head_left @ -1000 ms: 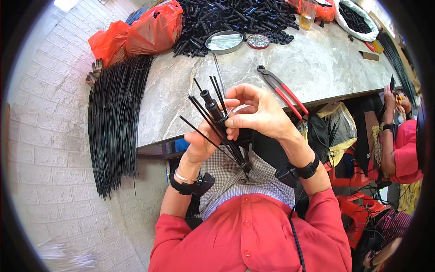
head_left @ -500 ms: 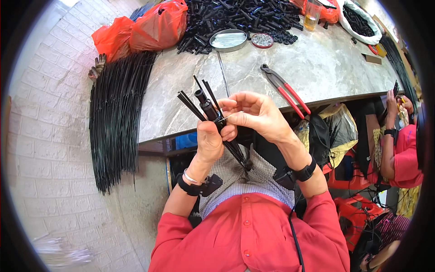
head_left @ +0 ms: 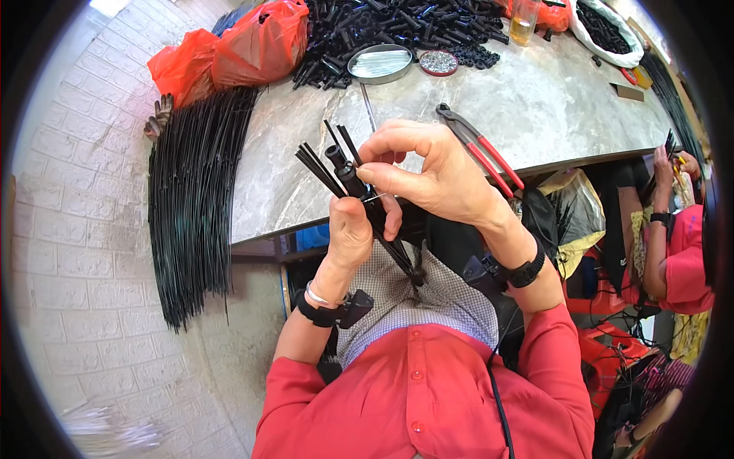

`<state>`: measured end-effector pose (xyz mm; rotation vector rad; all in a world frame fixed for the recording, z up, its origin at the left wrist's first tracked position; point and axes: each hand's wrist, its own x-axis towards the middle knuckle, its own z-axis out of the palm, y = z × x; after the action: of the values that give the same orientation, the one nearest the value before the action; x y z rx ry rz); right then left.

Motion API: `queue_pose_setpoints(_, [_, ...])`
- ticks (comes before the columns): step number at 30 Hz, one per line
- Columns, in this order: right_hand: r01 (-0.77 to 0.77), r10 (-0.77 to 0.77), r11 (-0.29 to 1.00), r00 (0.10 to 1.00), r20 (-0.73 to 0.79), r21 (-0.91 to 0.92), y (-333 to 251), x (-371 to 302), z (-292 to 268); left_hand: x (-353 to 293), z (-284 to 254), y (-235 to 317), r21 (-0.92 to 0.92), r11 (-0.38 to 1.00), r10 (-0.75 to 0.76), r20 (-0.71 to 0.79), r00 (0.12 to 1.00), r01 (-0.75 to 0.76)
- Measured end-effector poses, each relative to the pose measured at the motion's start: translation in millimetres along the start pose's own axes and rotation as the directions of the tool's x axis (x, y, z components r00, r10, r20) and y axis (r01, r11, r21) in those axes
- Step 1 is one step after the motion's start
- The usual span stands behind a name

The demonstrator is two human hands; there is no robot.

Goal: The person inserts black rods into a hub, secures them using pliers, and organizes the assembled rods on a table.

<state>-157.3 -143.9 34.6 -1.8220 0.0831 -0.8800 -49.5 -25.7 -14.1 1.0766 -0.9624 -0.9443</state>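
My left hand [head_left: 353,233] is closed around a bundle of thin black rods [head_left: 396,256] set about a black plastic tube [head_left: 347,177]. The rods fan out at the top and draw together below, over my lap. A short, thin, silvery wire [head_left: 375,198] sticks out at the tube's lower part, near my left fingers. My right hand [head_left: 432,172] is closed in a pinch, thumb and bent forefinger at the tube's right side. What lies between those fingertips is too small to make out.
Beyond my hands, red-handled pincers [head_left: 482,149] lie on the grey tabletop [head_left: 306,115]. At the back are a pile of black tubes [head_left: 397,27], a dish of pale pins [head_left: 380,63] and a red dish [head_left: 439,63]. Long black rods [head_left: 199,206] overhang the left edge. Another person [head_left: 680,252] works at right.
My right hand has moved up and left, from the wire to higher on the tube's side. My left hand keeps its hold on the rods, nearly in place.
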Motion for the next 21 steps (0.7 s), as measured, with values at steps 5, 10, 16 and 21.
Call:
queue_pose_setpoints(5, [-0.161, 0.154, 0.973, 0.987, 0.054, 0.163, -3.2, -0.9, 0.1, 4.7, 5.3, 1.4, -0.068, 0.996, 0.057, -0.034, 0.998, -0.059])
queue_pose_setpoints(10, [-0.063, 0.069, 0.991, 0.996, -0.050, 0.116, 7.7, -3.5, 8.0, 2.2, 2.9, 5.9, -0.121, 0.993, 0.014, 0.044, 0.999, -0.008])
queue_pose_setpoints(16, [0.041, -0.026, 0.995, 0.985, -0.169, 0.088, 19.2, -11.7, 12.8, 3.3, -6.9, 1.3, -0.134, 0.990, -0.042, 0.047, 0.998, 0.048])
queue_pose_setpoints(21, [0.045, -0.002, 0.953, 0.990, -0.143, 0.300, 36.5, -31.1, 12.6, 0.2, -9.0, -3.0, -0.142, 0.987, -0.065, 0.047, 0.997, 0.071])
